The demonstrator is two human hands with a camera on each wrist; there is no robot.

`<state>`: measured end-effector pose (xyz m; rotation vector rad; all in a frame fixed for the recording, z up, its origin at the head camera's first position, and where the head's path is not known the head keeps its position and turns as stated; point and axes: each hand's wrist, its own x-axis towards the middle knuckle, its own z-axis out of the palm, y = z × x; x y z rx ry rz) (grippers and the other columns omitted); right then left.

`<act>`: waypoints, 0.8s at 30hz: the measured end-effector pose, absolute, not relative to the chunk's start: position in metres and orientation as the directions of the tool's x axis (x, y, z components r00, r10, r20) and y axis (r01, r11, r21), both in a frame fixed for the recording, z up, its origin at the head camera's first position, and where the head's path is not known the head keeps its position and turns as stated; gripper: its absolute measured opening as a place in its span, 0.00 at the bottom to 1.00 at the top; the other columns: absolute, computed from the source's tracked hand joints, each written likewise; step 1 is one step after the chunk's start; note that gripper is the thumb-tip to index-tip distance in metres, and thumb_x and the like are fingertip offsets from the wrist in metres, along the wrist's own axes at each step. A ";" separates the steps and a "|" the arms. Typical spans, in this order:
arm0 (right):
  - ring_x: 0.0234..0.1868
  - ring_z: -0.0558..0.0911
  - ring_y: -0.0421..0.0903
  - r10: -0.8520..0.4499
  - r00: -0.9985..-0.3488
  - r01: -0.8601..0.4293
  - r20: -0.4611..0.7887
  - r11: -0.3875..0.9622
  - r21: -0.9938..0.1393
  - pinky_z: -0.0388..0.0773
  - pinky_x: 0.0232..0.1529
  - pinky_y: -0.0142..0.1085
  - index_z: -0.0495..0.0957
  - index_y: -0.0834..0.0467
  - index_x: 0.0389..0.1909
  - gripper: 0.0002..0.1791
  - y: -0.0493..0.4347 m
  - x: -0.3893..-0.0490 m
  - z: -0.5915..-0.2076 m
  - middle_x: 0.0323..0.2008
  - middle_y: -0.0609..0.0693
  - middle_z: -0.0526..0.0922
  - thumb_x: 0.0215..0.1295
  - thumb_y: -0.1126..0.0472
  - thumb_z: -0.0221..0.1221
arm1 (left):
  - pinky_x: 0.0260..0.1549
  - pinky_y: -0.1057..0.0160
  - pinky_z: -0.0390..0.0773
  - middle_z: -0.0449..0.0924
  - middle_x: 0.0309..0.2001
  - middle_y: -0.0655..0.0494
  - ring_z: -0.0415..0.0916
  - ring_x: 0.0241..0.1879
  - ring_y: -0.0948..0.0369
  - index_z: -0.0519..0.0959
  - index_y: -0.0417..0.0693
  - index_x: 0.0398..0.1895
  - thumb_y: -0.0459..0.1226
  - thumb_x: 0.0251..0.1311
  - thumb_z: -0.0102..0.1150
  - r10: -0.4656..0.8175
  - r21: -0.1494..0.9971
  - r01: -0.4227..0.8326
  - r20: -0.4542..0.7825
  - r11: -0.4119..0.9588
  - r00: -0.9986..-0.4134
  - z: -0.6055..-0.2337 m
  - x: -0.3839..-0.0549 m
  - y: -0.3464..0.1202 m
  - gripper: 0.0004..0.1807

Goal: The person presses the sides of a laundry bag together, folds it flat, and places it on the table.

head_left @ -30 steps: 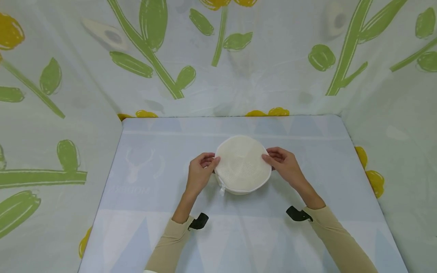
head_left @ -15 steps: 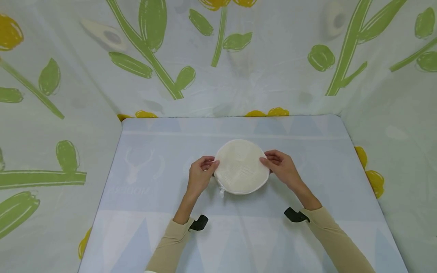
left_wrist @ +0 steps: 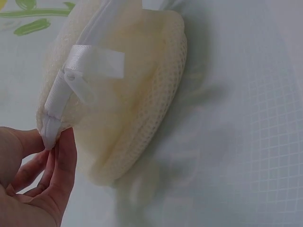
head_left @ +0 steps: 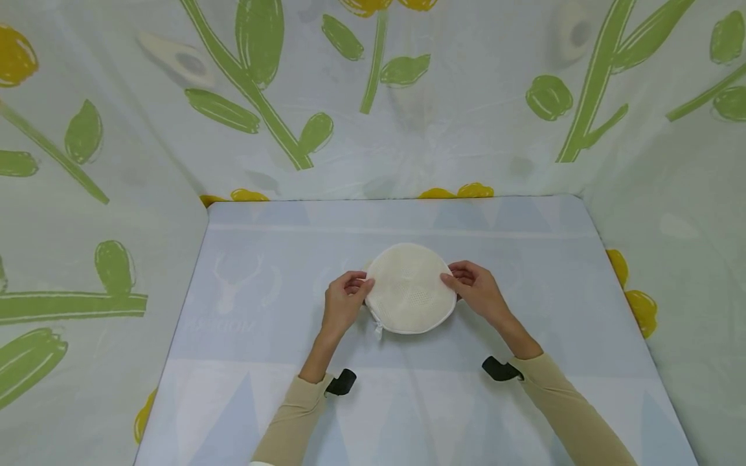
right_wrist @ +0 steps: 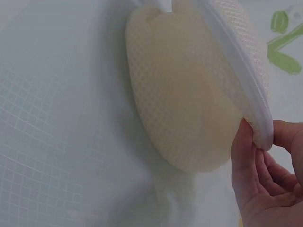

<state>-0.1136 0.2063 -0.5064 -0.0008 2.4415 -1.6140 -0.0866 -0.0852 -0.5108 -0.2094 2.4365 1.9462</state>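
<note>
A round cream mesh laundry bag (head_left: 410,291) with a white zippered rim is held between both hands over the table. My left hand (head_left: 342,303) pinches the rim at its left side, thumb on top and fingers beneath. On the opposite side my right hand (head_left: 479,291) pinches the rim the same way. In the left wrist view, a white zip pull (left_wrist: 78,86) and a fabric tab (left_wrist: 102,61) show just above the left fingertips. Below the rim, the bag's soft mesh body (right_wrist: 184,104) bulges down towards the table in the right wrist view.
The table (head_left: 280,401) has a pale blue cover with triangles and a deer-head print. Light curtains (head_left: 466,116) with green stems and yellow flowers stand along its back and both sides. Black wrist cameras (head_left: 341,382) sit at both sleeve cuffs.
Both hands have drawn the bag slightly towards the person, and the right hand has shifted a little leftward. The bag's top has tilted more towards the head camera; both hands keep their pinch.
</note>
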 end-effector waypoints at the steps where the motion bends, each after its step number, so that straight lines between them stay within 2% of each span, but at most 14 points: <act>1: 0.32 0.82 0.43 -0.118 -0.977 0.114 -0.176 0.404 -0.908 0.83 0.32 0.32 0.77 0.68 0.57 0.25 0.206 -0.113 -0.507 0.43 0.61 0.83 0.70 0.53 0.67 | 0.25 0.69 0.80 0.84 0.36 0.46 0.79 0.31 0.63 0.84 0.36 0.47 0.37 0.65 0.70 -0.097 0.967 -0.116 -0.096 0.226 -0.991 -0.512 -0.087 -0.085 0.13; 8: 0.33 0.82 0.41 -0.118 -0.977 0.116 -0.179 0.411 -0.904 0.84 0.32 0.35 0.78 0.67 0.57 0.25 0.206 -0.113 -0.515 0.43 0.60 0.84 0.70 0.53 0.67 | 0.25 0.67 0.81 0.85 0.34 0.46 0.79 0.30 0.61 0.84 0.36 0.47 0.36 0.66 0.69 -0.109 0.958 -0.106 -0.079 0.267 -0.991 -0.519 -0.087 -0.082 0.12; 15: 0.35 0.82 0.45 -0.109 -0.979 0.102 -0.169 0.454 -0.885 0.81 0.31 0.31 0.79 0.67 0.55 0.23 0.203 -0.114 -0.522 0.43 0.60 0.84 0.70 0.54 0.67 | 0.24 0.70 0.78 0.84 0.34 0.47 0.78 0.31 0.60 0.84 0.36 0.46 0.37 0.66 0.69 -0.127 0.942 -0.115 -0.078 0.317 -0.989 -0.526 -0.088 -0.082 0.12; 24: 0.34 0.81 0.44 -0.113 -0.981 0.088 -0.158 0.464 -0.882 0.80 0.31 0.29 0.79 0.67 0.53 0.22 0.202 -0.115 -0.530 0.41 0.59 0.84 0.70 0.54 0.67 | 0.25 0.71 0.76 0.83 0.32 0.47 0.77 0.30 0.60 0.84 0.35 0.45 0.35 0.65 0.69 -0.148 0.931 -0.115 -0.067 0.348 -0.987 -0.534 -0.090 -0.079 0.11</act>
